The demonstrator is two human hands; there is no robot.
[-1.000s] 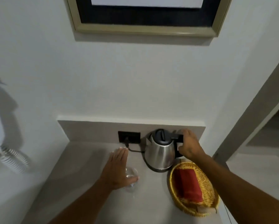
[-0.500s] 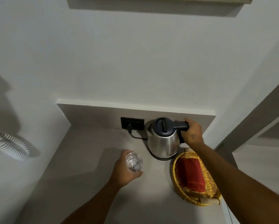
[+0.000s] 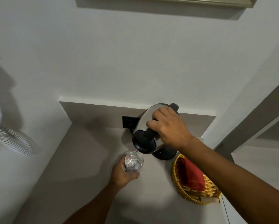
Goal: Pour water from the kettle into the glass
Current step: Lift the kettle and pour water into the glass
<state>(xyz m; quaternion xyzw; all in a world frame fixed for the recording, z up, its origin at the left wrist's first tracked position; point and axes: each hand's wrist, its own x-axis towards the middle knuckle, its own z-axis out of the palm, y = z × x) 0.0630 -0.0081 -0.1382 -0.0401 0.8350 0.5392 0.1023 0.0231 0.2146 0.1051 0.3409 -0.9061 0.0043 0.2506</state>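
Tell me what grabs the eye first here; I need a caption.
The steel kettle, tipped steeply in the right hand at center, spout over the glass that the left hand holds just below. Right of them, a yellow wicker basket with a red cloth.

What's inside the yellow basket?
Inside the woven basket lies a red folded cloth. The right forearm crosses above the basket's far side, so part of the inside is covered. Whatever lies under the cloth cannot be seen.
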